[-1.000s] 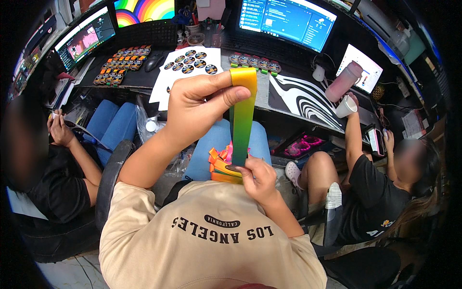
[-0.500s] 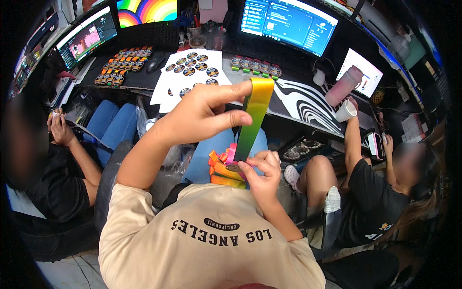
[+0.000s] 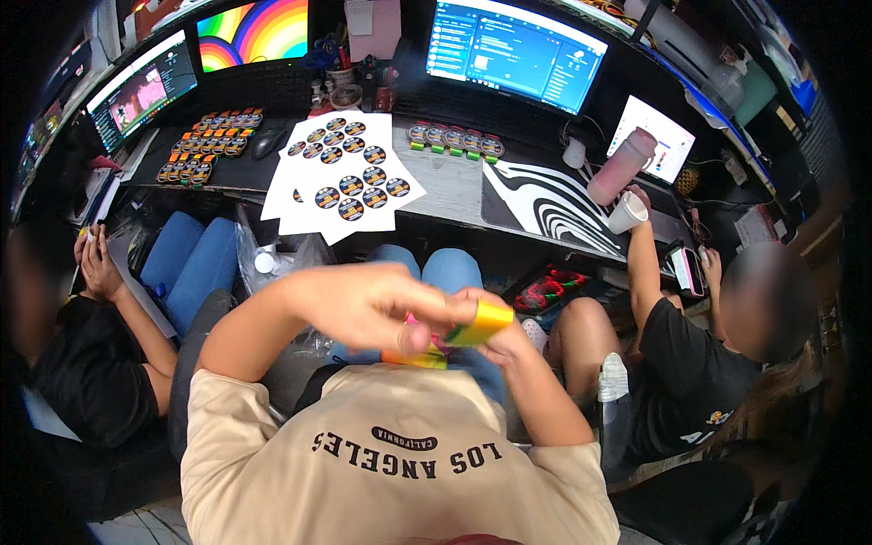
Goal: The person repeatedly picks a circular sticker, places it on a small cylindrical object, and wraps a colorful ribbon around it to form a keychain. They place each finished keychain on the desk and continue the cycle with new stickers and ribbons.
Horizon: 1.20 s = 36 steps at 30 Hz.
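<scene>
My left hand [image 3: 381, 309] is closed over a yellow-to-green ribbon [image 3: 488, 323], with the thumb and fingers pinching it; motion blurs them. The ribbon folds into a short loop against my right hand [image 3: 504, 343]. That hand is closed at the other end of the ribbon, its fingertips largely hidden behind the left hand and the loop. Beneath both hands, more orange and yellow ribbons [image 3: 413, 358] lie at my lap, with a bit of pink showing between the fingers.
Ahead stands a desk with white sheets [image 3: 300, 195] of round stickers, rows of round medals with folded ribbons [image 3: 207, 143], a mouse [image 3: 270, 143] and monitors [image 3: 518, 54]. At right, a person's hand grips a white cup [image 3: 628, 213] near a pink bottle [image 3: 622, 166]. Another person sits at left.
My left hand has come down toward my right, so the ribbon stretched upright between them is now folded short. The view has shifted slightly.
</scene>
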### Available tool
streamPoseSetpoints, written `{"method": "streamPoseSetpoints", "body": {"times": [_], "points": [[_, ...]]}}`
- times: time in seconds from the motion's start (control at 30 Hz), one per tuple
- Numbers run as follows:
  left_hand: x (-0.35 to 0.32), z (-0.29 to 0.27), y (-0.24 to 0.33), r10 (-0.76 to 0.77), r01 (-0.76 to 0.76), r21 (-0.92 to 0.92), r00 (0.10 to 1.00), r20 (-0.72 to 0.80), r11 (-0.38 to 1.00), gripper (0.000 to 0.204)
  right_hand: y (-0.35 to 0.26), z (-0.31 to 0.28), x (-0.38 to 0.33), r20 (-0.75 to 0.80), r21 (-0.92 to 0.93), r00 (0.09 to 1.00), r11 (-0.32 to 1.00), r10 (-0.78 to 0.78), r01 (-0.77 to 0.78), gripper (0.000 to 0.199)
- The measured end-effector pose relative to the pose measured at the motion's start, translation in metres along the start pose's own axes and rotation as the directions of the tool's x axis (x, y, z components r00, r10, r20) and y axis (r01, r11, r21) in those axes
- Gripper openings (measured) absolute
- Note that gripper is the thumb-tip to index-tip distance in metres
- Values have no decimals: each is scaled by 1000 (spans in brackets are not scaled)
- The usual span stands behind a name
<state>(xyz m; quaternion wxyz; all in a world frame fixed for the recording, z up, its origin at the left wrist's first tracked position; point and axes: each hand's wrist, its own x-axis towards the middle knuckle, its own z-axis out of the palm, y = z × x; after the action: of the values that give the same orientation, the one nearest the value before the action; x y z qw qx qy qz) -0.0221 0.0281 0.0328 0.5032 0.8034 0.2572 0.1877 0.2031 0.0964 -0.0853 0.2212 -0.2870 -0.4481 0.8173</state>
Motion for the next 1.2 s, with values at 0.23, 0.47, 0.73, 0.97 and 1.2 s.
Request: {"method": "streamPoseSetpoints", "body": {"times": [0.23,0.47,0.73,0.97,1.2], "points": [[1,16,-8,-264,279,-435,960,97,856,68,-75,12,-41,785,-615,255,-662,-564,429,7],[-2,15,0,-172,124,-460,983,-64,879,52,-114,43,-57,953,-296,99,-810,-286,506,4],[14,33,-7,-241,53,-380,850,-468,923,40,-103,42,-52,635,-732,389,-360,-667,578,19],[19,26,-30,-183,-59,-405,826,-533,912,67,-57,55,-49,43,-552,782,638,-622,538,38],[18,24,-32,-77,-164,-470,889,-452,867,80,-67,50,-40,-79,-443,795,736,-601,513,34]]}}
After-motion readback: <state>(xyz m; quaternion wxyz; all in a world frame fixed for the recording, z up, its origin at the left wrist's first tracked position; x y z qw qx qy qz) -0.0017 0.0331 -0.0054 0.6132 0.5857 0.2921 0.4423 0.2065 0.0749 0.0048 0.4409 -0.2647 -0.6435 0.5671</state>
